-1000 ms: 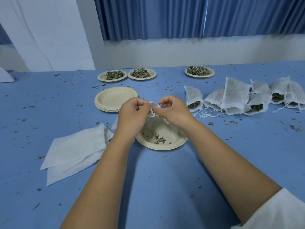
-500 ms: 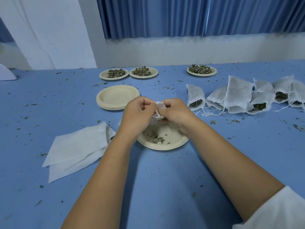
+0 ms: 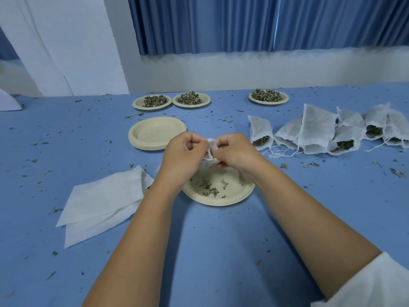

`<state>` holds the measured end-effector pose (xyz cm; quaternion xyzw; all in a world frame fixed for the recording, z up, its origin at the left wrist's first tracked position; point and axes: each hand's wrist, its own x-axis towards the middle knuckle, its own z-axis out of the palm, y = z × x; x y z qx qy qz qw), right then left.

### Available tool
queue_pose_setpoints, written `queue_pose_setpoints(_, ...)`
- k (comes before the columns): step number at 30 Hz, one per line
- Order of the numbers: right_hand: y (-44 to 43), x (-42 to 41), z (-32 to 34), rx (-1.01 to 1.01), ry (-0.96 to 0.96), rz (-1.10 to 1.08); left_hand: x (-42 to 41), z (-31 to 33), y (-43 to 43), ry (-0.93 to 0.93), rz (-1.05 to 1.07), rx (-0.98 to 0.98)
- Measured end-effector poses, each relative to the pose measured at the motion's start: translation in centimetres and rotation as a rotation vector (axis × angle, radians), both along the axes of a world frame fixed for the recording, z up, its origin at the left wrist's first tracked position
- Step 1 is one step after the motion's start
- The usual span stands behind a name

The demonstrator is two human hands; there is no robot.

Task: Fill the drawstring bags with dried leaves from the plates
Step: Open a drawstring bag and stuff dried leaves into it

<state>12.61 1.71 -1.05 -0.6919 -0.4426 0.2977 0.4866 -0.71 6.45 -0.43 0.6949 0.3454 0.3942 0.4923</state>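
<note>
- Well, the left hand (image 3: 183, 151) and the right hand (image 3: 234, 151) are both curled tight and close together. Between them they pinch a small white fabric drawstring bag (image 3: 212, 144) by its gathered top. Most of the bag is hidden behind the knuckles.
- The bag hangs in the air just over the far edge of a round beige paper plate (image 3: 232, 196), which carries only a thin scatter of dried green leaves (image 3: 209, 189).
- Left of that plate, a loose pile of flat white empty bags (image 3: 104, 200) lies on the blue table (image 3: 199, 240).
- Beyond the left hand sits a stack of empty beige plates (image 3: 155, 134).
- To the right lies a heap of filled white bags (image 3: 316, 129), dark leaves showing inside several, strings trailing toward the person.
- At the far side stand three plates piled with leaves: the left heaped plate (image 3: 152, 101) just beside the middle heaped plate (image 3: 191, 99), and the right heaped plate (image 3: 268, 96) well apart.
- Leaf crumbs speckle the whole table, and a white sleeve (image 3: 371, 284) covers the right upper arm.
- A pleated blue curtain (image 3: 243, 23) hangs behind.
</note>
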Motion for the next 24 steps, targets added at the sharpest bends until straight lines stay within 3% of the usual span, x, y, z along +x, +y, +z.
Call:
queue_pose_setpoints(7, -1.1, 1.0, 2.2, -0.164, 0.016, 0.085, -0.2, -0.1, 0.8, -0.138, 0.258, -0.02)
queue_pose_setpoints(9, -1.6, 1.2, 2.5, -0.285, -0.131, 0.127, -0.4, -0.1, 1.0, -0.169, 0.314, -0.043)
queue_pose_setpoints(11, -1.9, 1.0, 2.4, -0.437, -0.41, 0.195, -0.4, -0.1, 1.1, -0.17, 0.317, -0.056)
queue_pose_setpoints(13, -2.1, 0.6, 2.1, -0.522, -0.503, 0.286, -0.4, -0.1, 1.0, -0.156, 0.293, -0.055)
queue_pose_setpoints(16, -2.2, 0.1, 1.9, -0.501, -0.441, 0.385, -0.3, -0.1, 0.8, -0.143, 0.276, -0.04)
queue_pose_setpoints(24, -1.3, -1.4, 0.4, -0.344, -0.611, 0.545, -0.5, 0.0, 0.9, -0.158, 0.274, -0.045)
